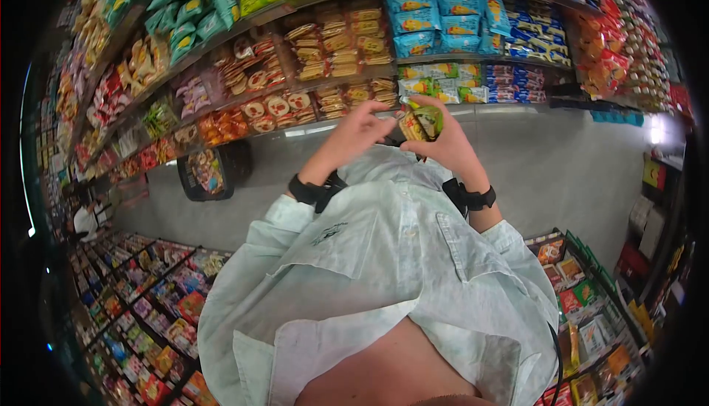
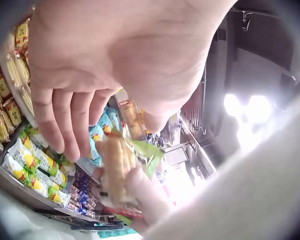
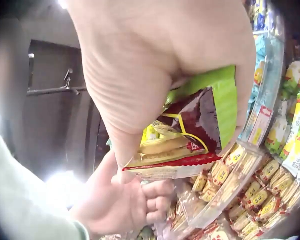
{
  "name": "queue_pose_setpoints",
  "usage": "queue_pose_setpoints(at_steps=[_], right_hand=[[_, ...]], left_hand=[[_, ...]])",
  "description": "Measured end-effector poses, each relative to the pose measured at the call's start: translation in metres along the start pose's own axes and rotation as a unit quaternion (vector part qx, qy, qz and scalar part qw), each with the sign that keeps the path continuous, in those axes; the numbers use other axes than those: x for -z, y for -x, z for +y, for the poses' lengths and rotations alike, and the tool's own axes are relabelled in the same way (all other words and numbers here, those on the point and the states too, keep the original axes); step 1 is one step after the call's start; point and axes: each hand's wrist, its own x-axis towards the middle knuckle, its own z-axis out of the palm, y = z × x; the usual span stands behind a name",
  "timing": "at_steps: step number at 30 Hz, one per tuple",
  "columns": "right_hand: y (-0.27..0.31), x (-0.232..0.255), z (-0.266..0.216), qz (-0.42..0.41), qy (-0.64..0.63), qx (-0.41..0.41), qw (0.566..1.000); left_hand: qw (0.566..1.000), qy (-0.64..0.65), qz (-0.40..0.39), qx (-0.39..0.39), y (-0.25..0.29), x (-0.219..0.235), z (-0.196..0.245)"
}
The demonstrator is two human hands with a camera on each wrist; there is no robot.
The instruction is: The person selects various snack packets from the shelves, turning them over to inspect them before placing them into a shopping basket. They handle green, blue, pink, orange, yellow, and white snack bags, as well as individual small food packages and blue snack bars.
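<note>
My right hand (image 1: 445,136) grips a small snack packet (image 3: 190,125) between thumb and fingers. The packet is green and dark brown with a red crimped edge, and pale biscuit sticks (image 2: 119,165) show through its clear part. Beside it, my left hand (image 1: 362,134) is held up with its palm toward the packet and nothing in its grasp. In the left wrist view, the left fingers (image 2: 61,117) hang loosely above the packet. The packet is in front of my waist, just short of the shelves.
Shelves (image 1: 317,94) of wrapped biscuits run ahead, with blue packets (image 1: 436,22) and green-white packets (image 1: 442,81) at the middle. A black basket (image 1: 193,184) of snacks stands on the grey floor (image 1: 266,177) at left. More racks (image 1: 162,317) stand at both lower sides.
</note>
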Motion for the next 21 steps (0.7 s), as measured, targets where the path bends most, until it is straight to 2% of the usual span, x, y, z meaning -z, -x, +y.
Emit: queue_pose_setpoints(at_steps=[3,6,9,12,13,16,19,21], right_hand=[[-0.006,-0.019,-0.008,-0.044,0.076,0.065,0.994],[-0.009,-0.031,-0.019,-0.068,-0.034,-0.063,0.995],[-0.015,-0.035,0.010,0.006,0.032,-0.007,0.999],[-0.023,-0.042,0.023,0.051,-0.060,-0.080,0.994],[-0.024,-0.045,0.020,0.062,-0.044,-0.070,0.995],[-0.028,-0.061,0.003,0.092,-0.041,-0.156,0.983],[-0.039,-0.087,-0.001,0.113,-0.016,-0.132,0.985],[-0.046,-0.103,-0.011,0.111,-0.002,-0.151,0.982]], left_hand=[[0.999,0.015,0.039,-0.029,-0.002,-0.012,-0.023],[0.997,0.038,0.049,-0.035,-0.001,0.002,-0.037],[0.988,0.124,0.077,-0.040,-0.003,0.028,-0.044],[0.972,0.187,0.125,-0.062,-0.011,0.059,-0.053],[0.974,0.190,0.116,-0.048,-0.013,0.069,-0.051],[0.970,0.205,0.105,-0.077,-0.014,0.094,-0.049],[0.970,0.211,0.079,-0.095,-0.016,0.123,-0.051],[0.976,0.196,0.063,-0.073,-0.019,0.144,-0.061]])
